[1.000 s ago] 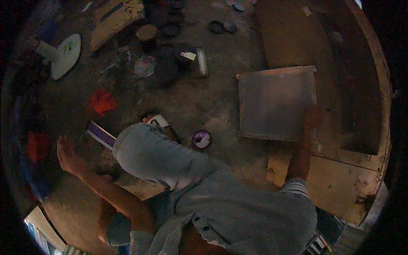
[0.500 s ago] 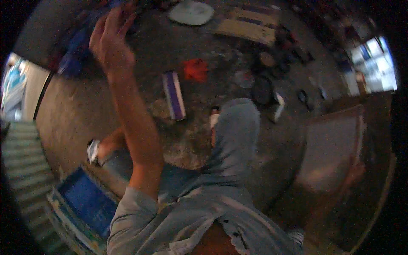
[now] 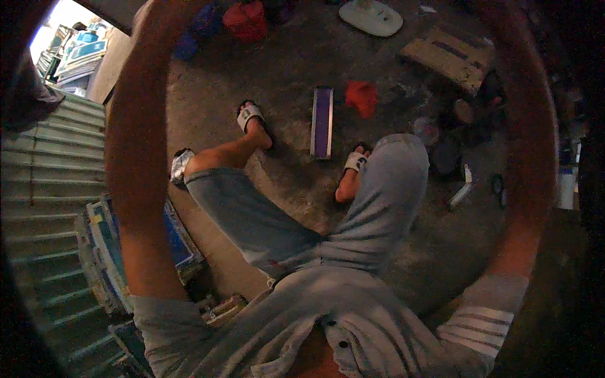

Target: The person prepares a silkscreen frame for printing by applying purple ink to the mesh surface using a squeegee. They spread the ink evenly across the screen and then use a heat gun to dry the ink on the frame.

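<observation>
Both of my arms are raised, one along each side of the view. My left forearm (image 3: pixel 142 189) runs up past the top edge, and my right forearm (image 3: pixel 526 176) rises the same way on the right. Neither hand shows, so what they hold or touch is hidden. Between my sandalled feet lies a long, narrow purple panel with pale edges (image 3: pixel 322 123) on the floor. Just right of its far end is a crumpled red piece (image 3: pixel 362 98).
Blue framed panels (image 3: pixel 179 242) lean at my left beside a corrugated metal sheet (image 3: pixel 50 183). A red bucket-like container (image 3: pixel 245 21), a pale oval board (image 3: pixel 372 17) and a flattened cardboard piece (image 3: pixel 447 57) lie farther off. Dark round things (image 3: pixel 446 155) clutter the right.
My left hand, earlier raised at the upper left, has left the view. My right arm has swung up from beside a pale framed panel, now out of view. The view has turned.
</observation>
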`<state>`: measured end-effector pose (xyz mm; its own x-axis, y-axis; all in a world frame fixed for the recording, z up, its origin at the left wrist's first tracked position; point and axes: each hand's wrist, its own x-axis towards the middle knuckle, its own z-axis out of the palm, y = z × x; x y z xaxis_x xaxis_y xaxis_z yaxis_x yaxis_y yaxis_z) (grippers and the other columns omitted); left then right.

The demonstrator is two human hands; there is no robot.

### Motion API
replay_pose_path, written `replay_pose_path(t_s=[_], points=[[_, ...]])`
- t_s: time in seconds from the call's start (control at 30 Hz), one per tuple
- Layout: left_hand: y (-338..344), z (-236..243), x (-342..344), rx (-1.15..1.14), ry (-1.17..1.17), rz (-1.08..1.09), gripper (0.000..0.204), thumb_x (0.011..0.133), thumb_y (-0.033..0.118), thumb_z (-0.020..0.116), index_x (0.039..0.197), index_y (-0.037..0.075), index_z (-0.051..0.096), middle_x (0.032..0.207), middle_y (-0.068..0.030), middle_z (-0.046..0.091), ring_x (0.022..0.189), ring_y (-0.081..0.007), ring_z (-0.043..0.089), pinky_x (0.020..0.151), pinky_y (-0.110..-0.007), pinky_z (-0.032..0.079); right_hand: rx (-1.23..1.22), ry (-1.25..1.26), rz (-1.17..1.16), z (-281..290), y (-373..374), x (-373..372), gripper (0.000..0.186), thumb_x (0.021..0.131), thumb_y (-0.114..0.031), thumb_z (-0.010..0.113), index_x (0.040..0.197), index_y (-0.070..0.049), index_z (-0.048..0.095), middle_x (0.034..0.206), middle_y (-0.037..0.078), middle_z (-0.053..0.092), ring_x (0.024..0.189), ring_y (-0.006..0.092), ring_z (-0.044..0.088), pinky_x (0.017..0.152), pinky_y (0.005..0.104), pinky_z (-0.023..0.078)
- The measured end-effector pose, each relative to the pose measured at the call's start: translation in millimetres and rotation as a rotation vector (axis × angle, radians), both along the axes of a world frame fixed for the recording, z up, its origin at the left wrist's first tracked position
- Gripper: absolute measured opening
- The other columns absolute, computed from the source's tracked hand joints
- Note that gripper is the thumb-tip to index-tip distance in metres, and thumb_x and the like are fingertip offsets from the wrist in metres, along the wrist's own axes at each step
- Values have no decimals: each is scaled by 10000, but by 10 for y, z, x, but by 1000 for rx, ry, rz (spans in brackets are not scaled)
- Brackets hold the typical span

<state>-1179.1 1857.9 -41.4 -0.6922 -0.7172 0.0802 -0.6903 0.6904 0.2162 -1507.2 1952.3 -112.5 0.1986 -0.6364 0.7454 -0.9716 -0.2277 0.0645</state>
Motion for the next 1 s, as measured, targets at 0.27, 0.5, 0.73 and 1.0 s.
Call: replay_pose_path(t_s=[0.27, 0.5, 0.73, 1.0], points=[[-994, -1094, 1950, 425, 635, 806, 366, 918, 267, 621, 1142, -21, 602, 1117, -165, 661, 962, -264, 659, 851, -373, 543, 344, -765, 192, -3097, -1656, 301, 390, 928, -367, 586, 1129, -35, 617, 1030, 187, 652, 882, 358, 637, 743, 476, 497], [-384, -1929, 2389, 974, 1087, 848, 332, 905, 235, 654, 1051, -62, 632, 1002, -166, 683, 858, -254, 678, 811, -372, 557, 975, -1120, -77, -6203, -899, 624, 327, 901, -324, 612, 1007, -24, 686, 862, 125, 689, 746, 229, 670, 654, 382, 499], [-157, -2307, 2198, 1010, 1109, 1068, 298, 902, 194, 662, 1025, -76, 651, 989, -176, 690, 852, -258, 688, 777, -377, 576, 1080, -859, -169, -6115, -1103, 1117, 273, 869, -273, 625, 1007, -44, 683, 887, 150, 698, 823, 327, 670, 751, 445, 508], [-241, -2533, 2191, 1099, 1112, 1151, 302, 898, 186, 659, 1045, -75, 622, 958, -181, 683, 847, -268, 689, 755, -389, 587, 1011, -825, -341, -5727, -1073, 1133, 211, 846, -238, 621, 917, -42, 652, 872, 154, 686, 847, 365, 661, 757, 453, 504]])
